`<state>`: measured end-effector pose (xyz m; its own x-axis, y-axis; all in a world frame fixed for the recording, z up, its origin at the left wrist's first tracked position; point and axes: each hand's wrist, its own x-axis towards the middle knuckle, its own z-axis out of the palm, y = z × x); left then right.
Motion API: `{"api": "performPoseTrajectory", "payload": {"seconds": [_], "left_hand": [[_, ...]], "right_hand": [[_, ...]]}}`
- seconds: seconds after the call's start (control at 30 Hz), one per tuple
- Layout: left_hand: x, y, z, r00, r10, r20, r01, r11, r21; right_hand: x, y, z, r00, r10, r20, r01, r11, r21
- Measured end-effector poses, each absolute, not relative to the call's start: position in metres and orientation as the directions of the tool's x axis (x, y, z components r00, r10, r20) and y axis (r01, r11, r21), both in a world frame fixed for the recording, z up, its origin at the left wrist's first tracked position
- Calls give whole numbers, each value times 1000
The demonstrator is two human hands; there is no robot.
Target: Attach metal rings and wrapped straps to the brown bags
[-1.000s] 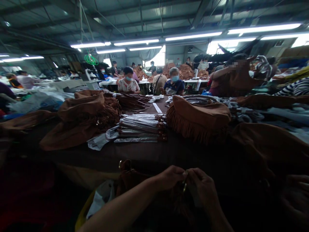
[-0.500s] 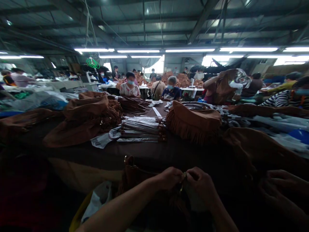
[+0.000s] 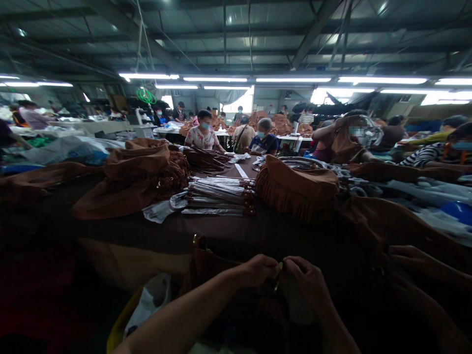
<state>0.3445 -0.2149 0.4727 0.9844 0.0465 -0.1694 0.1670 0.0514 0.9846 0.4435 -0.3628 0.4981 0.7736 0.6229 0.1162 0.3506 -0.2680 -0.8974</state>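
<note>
My left hand (image 3: 259, 270) and my right hand (image 3: 304, 278) meet at the near edge of the table, fingers pinched together. Between their fingertips is a small brass-coloured metal clasp (image 3: 276, 285), partly covered by the fingers. A brown fringed bag (image 3: 208, 264) hangs below and left of my hands, with a metal ring at its upper corner. Its lower part is lost in shadow. Beyond my hands lies a stack of brown straps (image 3: 217, 199) in clear plastic wrap.
Brown fringed bags are piled at left (image 3: 140, 164), and another fringed bag (image 3: 298, 184) lies right of the straps. A co-worker's hands (image 3: 416, 260) are at the right. A yellow-rimmed container (image 3: 120, 324) with white plastic stands below left. Several people work farther back.
My two hands stay pinched together at nearly the same spot. The co-worker's hand at right has moved up and left. The whole view has shifted slightly.
</note>
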Motion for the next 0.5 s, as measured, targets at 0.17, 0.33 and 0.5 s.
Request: {"api": "performPoseTrajectory", "payload": {"seconds": [0.17, 0.33, 0.5], "left_hand": [[354, -218, 463, 982, 68, -174, 170, 58, 984], [364, -220, 454, 978, 102, -183, 179, 45, 983], [370, -221, 447, 969, 110, -223, 222, 22, 975]], "right_hand": [[449, -366, 494, 722, 685, 97, 346, -237, -908], [458, -369, 483, 710, 684, 167, 423, -224, -878], [462, -371, 474, 682, 673, 287, 580, -258, -773]]}}
